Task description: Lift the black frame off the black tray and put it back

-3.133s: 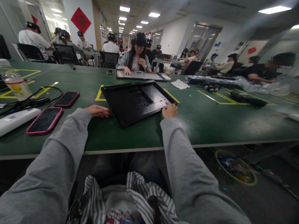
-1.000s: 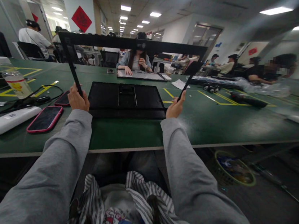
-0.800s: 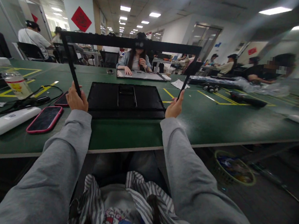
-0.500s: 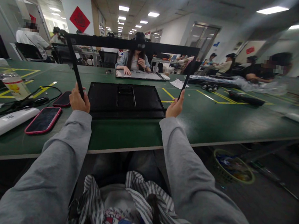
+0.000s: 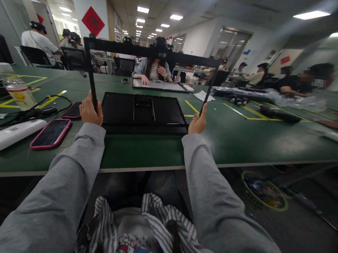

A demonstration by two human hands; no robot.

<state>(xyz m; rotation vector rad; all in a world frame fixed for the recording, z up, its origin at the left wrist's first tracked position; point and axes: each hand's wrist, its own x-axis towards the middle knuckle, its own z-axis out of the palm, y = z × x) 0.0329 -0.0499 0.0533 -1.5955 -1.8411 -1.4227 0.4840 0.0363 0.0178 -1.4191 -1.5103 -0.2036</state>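
Between my hands a thin black rectangular frame (image 5: 153, 52) stands nearly upright, its middle open. My left hand (image 5: 91, 109) grips the lower part of its left side, fingers wrapped round the bar. On the opposite side, my right hand (image 5: 198, 120) pinches the lower right bar with the thumb raised along it. A black rectangular panel (image 5: 117, 106) with a recessed middle section lies on the table just behind the frame, partly covered by its lower bar. Whether the frame's lower bar touches the panel or table, I cannot tell.
On the green table (image 5: 143, 156) at left are a pink-edged phone (image 5: 51, 133), a second phone (image 5: 72, 110), a white power bank (image 5: 12, 134), cables and a bottle (image 5: 21, 94). Opposite, a person touches a flat panel (image 5: 161, 85). A basket (image 5: 264, 191) sits below right.
The frame's top bar has tipped slightly away from me and looks narrower. Both hands keep their grip. Another person's forearm now shows at the right edge.
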